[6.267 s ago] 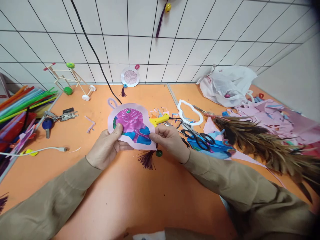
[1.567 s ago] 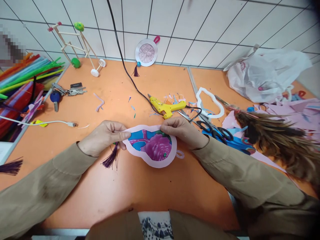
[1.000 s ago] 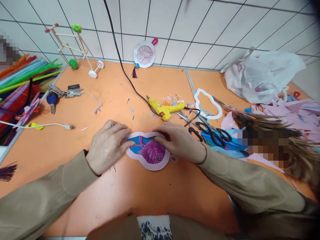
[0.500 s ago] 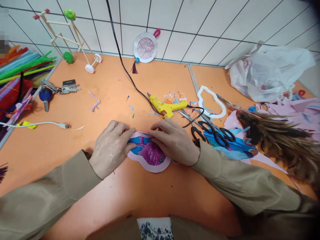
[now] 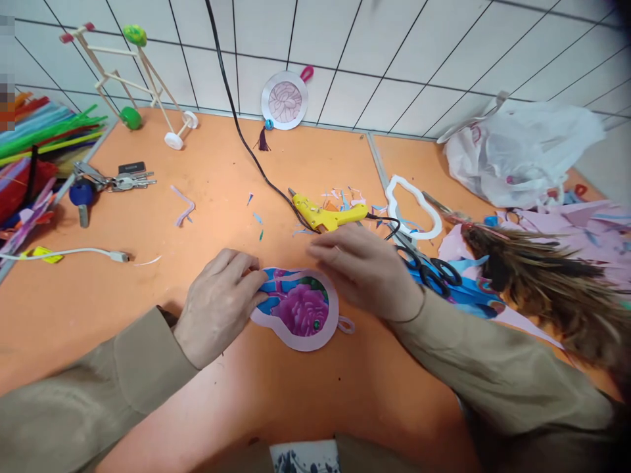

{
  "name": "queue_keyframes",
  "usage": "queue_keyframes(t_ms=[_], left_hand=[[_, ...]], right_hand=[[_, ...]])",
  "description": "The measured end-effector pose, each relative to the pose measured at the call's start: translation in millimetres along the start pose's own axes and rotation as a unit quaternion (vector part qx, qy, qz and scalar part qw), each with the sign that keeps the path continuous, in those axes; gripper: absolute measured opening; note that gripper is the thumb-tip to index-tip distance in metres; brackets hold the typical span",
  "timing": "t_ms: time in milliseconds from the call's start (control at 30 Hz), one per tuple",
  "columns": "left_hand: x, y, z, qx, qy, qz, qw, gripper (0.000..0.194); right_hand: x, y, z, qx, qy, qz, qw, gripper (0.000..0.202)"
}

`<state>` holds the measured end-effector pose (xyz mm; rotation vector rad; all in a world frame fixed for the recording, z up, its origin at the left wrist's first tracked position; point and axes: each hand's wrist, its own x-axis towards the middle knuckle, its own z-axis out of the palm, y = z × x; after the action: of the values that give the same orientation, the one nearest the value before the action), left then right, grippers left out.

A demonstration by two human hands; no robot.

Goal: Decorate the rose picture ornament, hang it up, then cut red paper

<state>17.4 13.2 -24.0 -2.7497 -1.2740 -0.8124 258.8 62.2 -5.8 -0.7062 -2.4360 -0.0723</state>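
A gourd-shaped craft piece (image 5: 302, 312) with a pale pink border, a purple flower and blue patches lies on the orange table. A small pink loop (image 5: 346, 324) sticks out at its right end. My left hand (image 5: 219, 305) pinches the piece's left end between thumb and fingers. My right hand (image 5: 367, 270), slightly blurred, is just above and right of the piece, fingers apart and holding nothing. Just beyond the right hand lies a yellow glue gun (image 5: 329, 214), its nozzle pointing up and left.
Black-handled scissors (image 5: 434, 276), a white wavy outline (image 5: 428, 213) and brown feathers (image 5: 537, 269) lie at right, before a plastic bag (image 5: 517, 151). Keys (image 5: 131, 180), a white cable (image 5: 73, 251) and a stick frame (image 5: 118, 50) are at left. A round ornament (image 5: 284, 100) leans on the wall.
My right hand has come off the craft piece and moved right, uncovering its upper right part and the loop. My left hand still pinches the left end. The view has shifted slightly.
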Motion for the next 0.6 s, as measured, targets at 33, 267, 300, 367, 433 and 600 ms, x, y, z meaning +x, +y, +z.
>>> queue_keyframes(t_ms=[33,267,300,367,433,600], left_hand=[[-0.1,0.2,0.1,0.0,0.001,0.0,1.0,0.01],[-3.6,2.1,1.6,0.013,0.01,0.001,1.0,0.012],[-4.0,2.6,1.9,0.017,0.011,0.004,1.0,0.012],[-4.6,3.6,2.3,0.024,0.012,0.018,0.999,0.011],[-5.1,4.0,2.8,0.033,0.012,0.031,0.999,0.008],[-6.8,2.0,4.5,0.043,0.017,0.041,0.998,0.006]], right_hand=[[1.9,11.1,-4.7,-0.01,0.014,0.008,1.0,0.019],[13.4,65.1,-4.2,-0.107,-0.202,0.045,0.973,0.043],[13.7,65.8,-1.0,-0.114,-0.228,0.053,0.966,0.045],[13.3,65.6,4.2,-0.128,-0.248,0.065,0.958,0.047],[11.9,67.0,6.8,-0.142,-0.251,0.071,0.955,0.05],[10.7,76.8,-2.1,-0.126,-0.209,0.107,0.964,0.066]])
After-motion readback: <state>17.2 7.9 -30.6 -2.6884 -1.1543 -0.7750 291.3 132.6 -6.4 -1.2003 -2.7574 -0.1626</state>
